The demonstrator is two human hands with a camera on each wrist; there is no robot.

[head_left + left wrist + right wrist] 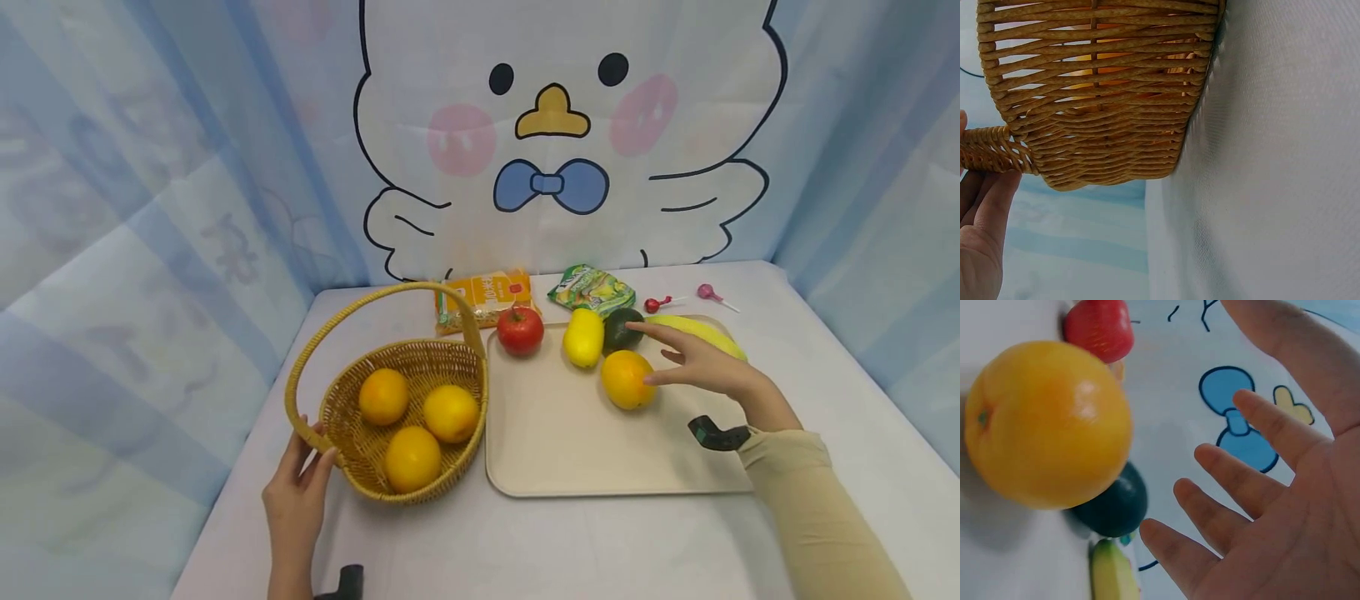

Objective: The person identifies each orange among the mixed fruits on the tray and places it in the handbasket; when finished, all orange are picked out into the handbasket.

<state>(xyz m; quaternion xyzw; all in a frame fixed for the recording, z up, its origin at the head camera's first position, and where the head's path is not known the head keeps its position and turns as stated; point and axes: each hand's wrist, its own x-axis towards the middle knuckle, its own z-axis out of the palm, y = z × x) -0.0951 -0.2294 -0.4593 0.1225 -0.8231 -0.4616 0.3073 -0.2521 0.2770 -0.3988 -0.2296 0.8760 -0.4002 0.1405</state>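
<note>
A woven basket (431,357) with a tall arched handle (360,302) holds three oranges (413,460). My left hand (295,492) grips the base of that handle at the basket's near left, fingers and thumb on either side of it. Over the beige tray (570,454), my right hand (701,364) hovers with its fingers spread and holds nothing. An orange (627,381) rests on the tray just beside the right fingers. In the right wrist view the open palm faces this orange (1047,425), with a gap between them.
Along the tray's back lie a red tomato (520,331), a yellow fruit (583,338), a dark green avocado (619,330) and a long yellow-green fruit (701,333). Behind are an orange packet (487,298), a green packet (592,289) and two lollipops (707,292). Curtains (150,250) enclose the table.
</note>
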